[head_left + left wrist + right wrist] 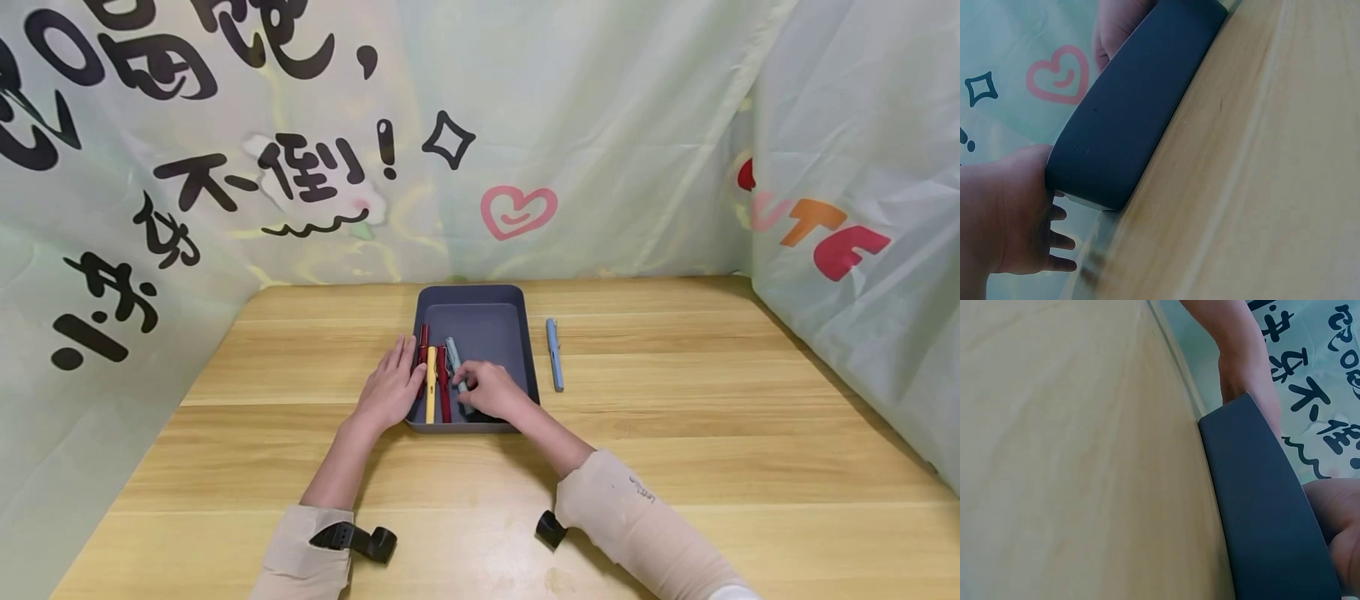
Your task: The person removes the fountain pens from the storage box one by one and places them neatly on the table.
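Note:
A dark grey-blue tray (491,325) holds several pens at its left side. A dark red pen (424,332) lies by the left wall, then a yellow pen (431,385) and a second dark red pen (444,387). Beside these, a grey-teal pen (452,354) lies slightly slanted, and my right hand (489,390) pinches it with curled fingers. My left hand (388,390) rests on the tray's left rim, fingers extended and thumb reaching inside. In both wrist views the tray's outer wall (1129,100) (1260,500) hides the pens.
A blue pen (555,354) lies on the wooden table (675,417) to the right of the tray. Printed cloth (600,167) hangs behind and along both sides of the table.

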Motion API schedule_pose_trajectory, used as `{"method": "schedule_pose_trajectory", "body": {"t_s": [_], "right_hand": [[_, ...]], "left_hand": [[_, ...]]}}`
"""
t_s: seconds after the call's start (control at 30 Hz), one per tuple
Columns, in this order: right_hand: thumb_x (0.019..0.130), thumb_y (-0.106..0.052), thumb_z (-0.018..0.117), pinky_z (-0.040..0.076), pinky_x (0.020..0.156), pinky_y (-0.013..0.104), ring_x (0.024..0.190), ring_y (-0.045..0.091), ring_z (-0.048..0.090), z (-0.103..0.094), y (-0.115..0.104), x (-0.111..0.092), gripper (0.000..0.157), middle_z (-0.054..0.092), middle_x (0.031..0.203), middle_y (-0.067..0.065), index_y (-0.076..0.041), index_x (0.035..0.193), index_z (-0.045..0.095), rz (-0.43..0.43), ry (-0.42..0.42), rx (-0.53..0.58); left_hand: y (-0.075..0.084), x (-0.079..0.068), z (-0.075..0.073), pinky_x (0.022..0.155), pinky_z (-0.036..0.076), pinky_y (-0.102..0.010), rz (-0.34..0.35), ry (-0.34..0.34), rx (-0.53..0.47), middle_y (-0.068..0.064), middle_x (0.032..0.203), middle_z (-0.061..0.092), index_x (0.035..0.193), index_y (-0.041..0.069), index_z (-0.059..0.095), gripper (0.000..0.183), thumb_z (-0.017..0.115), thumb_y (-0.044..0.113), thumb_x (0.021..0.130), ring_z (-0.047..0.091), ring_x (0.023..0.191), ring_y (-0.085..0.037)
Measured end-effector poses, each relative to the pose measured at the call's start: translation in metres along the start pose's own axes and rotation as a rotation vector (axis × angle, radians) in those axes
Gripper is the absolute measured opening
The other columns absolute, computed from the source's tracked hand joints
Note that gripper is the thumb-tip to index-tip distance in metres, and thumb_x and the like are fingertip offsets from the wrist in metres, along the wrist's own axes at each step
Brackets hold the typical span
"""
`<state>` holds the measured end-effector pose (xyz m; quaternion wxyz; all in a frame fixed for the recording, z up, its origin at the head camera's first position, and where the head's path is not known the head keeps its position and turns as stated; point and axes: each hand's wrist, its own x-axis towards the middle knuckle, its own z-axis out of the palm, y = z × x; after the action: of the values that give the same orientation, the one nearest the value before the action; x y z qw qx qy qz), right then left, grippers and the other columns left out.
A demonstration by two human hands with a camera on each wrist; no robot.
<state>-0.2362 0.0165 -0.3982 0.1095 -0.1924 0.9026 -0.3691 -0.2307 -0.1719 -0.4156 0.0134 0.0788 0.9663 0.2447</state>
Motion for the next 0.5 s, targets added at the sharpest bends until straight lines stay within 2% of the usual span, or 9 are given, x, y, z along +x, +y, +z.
{"method": "schedule_pose_trajectory", "body": {"t_s": [0.2,0.33,0.5], "right_hand": [[0.084,-0.004,0.064,0.045,0.057,0.026,0.063,0.014,0.055,-0.0029,0.0046,-0.0017,0.015,0.06,0.079,0.002,-0.009,0.098,0.066,0.028,-0.018,0.128],[0.085,-0.001,0.06,0.048,0.058,0.027,0.064,0.015,0.058,-0.0058,0.0048,-0.0037,0.016,0.061,0.084,0.004,-0.005,0.099,0.067,0.058,-0.022,0.224],[0.086,0.001,0.058,0.051,0.062,0.029,0.065,0.017,0.06,-0.0077,0.0063,-0.0052,0.017,0.06,0.086,0.007,-0.003,0.099,0.067,0.075,-0.021,0.292]], "left_hand": [[0.0007,-0.0003,0.0002,0.103,0.016,-0.056,-0.006,-0.007,0.002,-0.016,0.152,0.002,0.148,0.008,0.007,0.058,0.025,0.036,0.101,0.009,0.135,-0.038],[0.0013,-0.0006,-0.0002,0.103,0.017,-0.057,-0.005,-0.005,0.004,-0.016,0.152,0.003,0.148,0.008,0.007,0.058,0.025,0.036,0.101,0.01,0.135,-0.038],[0.0015,-0.0009,-0.0001,0.102,0.017,-0.057,0.0,0.002,0.006,-0.017,0.151,0.003,0.148,0.007,0.007,0.058,0.025,0.035,0.101,0.011,0.134,-0.039]]}}
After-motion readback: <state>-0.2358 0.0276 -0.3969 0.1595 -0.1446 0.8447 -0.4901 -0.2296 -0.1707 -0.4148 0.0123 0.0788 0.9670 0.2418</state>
